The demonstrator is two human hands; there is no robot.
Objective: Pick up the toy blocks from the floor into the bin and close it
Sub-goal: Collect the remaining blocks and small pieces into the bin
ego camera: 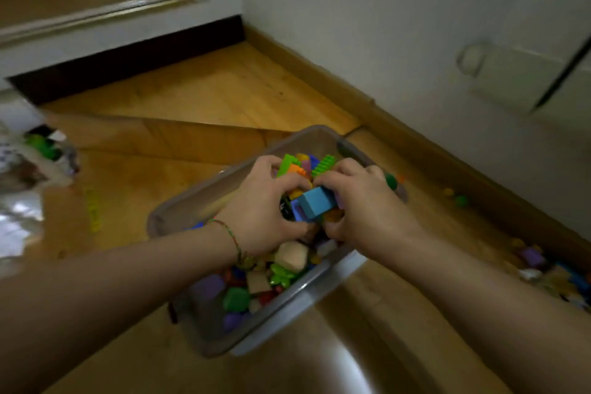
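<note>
Left hand, right hand, both curled round toy blocks, above bin

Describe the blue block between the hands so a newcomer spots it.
Find the clear bin on the floor. Over its middle, the left hand and right hand clutch mixed blocks. The blue block sits between them, a smooth sky-blue box among green and orange pieces.

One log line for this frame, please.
phase: loading | left hand: grips blocks over bin | right hand: grips same blocks | bin: open, part full | floor: loose blocks at right
</note>
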